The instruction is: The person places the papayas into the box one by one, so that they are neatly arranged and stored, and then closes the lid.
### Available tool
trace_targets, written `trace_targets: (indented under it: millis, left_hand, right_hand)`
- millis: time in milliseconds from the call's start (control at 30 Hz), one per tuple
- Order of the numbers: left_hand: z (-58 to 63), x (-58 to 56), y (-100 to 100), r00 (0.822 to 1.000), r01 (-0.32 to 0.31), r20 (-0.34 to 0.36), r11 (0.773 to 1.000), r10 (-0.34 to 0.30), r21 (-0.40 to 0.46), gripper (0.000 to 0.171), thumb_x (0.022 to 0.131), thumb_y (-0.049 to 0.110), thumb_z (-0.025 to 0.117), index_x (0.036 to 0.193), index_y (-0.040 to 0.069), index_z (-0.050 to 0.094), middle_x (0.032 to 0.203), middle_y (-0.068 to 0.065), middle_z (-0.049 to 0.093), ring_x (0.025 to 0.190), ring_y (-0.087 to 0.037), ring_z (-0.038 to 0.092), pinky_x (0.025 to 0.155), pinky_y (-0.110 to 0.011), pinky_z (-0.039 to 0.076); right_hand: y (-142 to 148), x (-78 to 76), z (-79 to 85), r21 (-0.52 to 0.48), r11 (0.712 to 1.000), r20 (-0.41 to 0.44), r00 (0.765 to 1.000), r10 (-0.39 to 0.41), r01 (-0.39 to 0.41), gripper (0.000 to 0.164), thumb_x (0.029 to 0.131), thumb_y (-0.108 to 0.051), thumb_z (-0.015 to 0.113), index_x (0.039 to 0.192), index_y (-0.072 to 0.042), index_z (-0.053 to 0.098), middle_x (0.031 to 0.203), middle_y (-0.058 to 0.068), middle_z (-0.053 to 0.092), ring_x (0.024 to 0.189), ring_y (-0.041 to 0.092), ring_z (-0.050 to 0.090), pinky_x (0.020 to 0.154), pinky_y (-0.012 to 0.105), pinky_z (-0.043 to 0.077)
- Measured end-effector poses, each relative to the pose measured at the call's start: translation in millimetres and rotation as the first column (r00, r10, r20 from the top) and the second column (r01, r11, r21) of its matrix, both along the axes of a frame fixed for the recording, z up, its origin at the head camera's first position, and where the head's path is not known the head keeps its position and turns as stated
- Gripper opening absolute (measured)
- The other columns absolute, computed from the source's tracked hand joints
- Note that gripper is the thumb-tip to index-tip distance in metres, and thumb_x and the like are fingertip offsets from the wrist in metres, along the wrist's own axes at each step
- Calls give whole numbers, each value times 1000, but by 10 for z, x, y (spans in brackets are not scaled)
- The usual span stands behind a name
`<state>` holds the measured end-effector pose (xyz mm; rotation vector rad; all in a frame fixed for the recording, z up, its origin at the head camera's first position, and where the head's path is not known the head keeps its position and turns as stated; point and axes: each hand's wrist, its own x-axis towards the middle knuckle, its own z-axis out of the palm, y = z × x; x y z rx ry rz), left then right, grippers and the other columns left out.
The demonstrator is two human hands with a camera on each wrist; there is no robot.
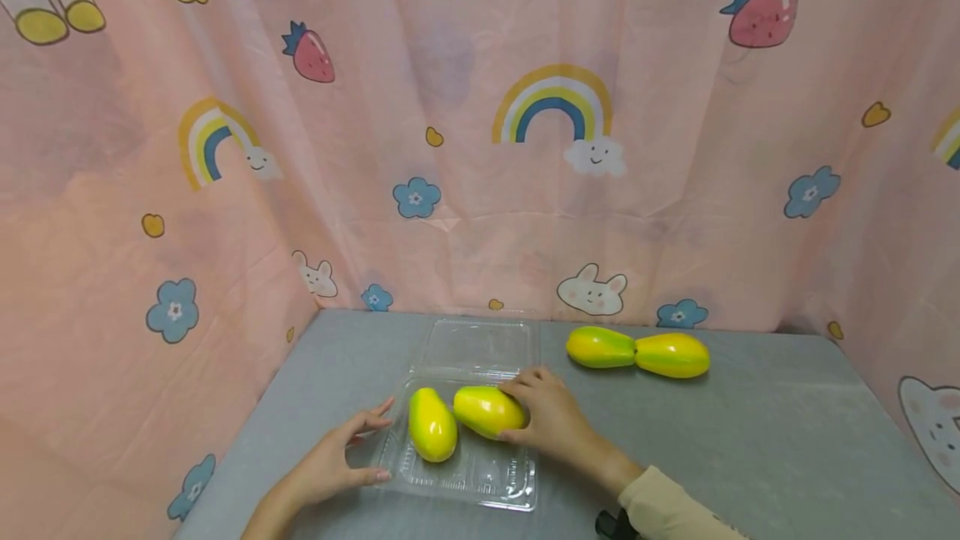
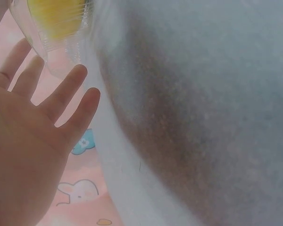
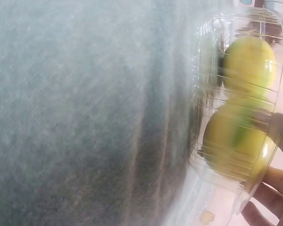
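A clear plastic clamshell box (image 1: pixel 495 482) lies on the table with its lid (image 1: pixel 476 346) folded back. One yellow-green papaya (image 1: pixel 432 427) lies in its left part. My right hand (image 1: pixel 553 417) holds another papaya (image 1: pixel 483 408) by its right end, thumb at the near side and fingers over the far side. The right wrist view shows this papaya (image 3: pixel 231 146) through the ribbed box wall. At the box's left rim is my left hand (image 1: pixel 337 455), fingers and thumb spread apart; the left wrist view shows its fingers (image 2: pixel 68 89) extended, with nothing in the palm.
Two more papayas, one greener (image 1: pixel 600 347) and one yellower (image 1: pixel 675 355), lie end to end at the back right of the grey table (image 1: pixel 720 448). A pink printed curtain (image 1: pixel 465 257) hangs behind and at both sides. A small black object (image 1: pixel 617 525) shows by the right sleeve.
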<state>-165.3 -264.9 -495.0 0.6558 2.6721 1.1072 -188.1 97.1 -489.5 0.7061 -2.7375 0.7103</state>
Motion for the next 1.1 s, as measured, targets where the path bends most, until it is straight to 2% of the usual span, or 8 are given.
trace_targets:
  millis: [300,567,1100]
  left_hand:
    - [-7,-2,1,1000,1,-1,1000,-1,2,65,77,41,83,132,21,56,161,3,36,135,-30,52,102,-53,49]
    - [2,8,8,1000,3,-15,1000,-4,-8,66,77,41,83,133,19,56,161,1,37,134,-26,54,102,-49,51]
    - [-4,4,2,1000,14,-11,1000,-14,12,65,78,41,82,132,19,55,161,1,36,135,-32,52,102,-51,50]
  right_hand:
    - [-10,12,38,36,999,-15,1000,-10,10,65,66,-46,88,119,-14,71,107,-1,68,105,20,55,100,48,45]
    - [-11,12,7,71,997,-18,1000,-20,21,65,67,-48,87,121,-16,70,110,-1,69,106,19,54,99,46,45]
    - [-24,27,-2,67,998,-57,998,-11,14,64,67,-44,88,121,-14,70,105,0,69,103,19,53,99,47,43]
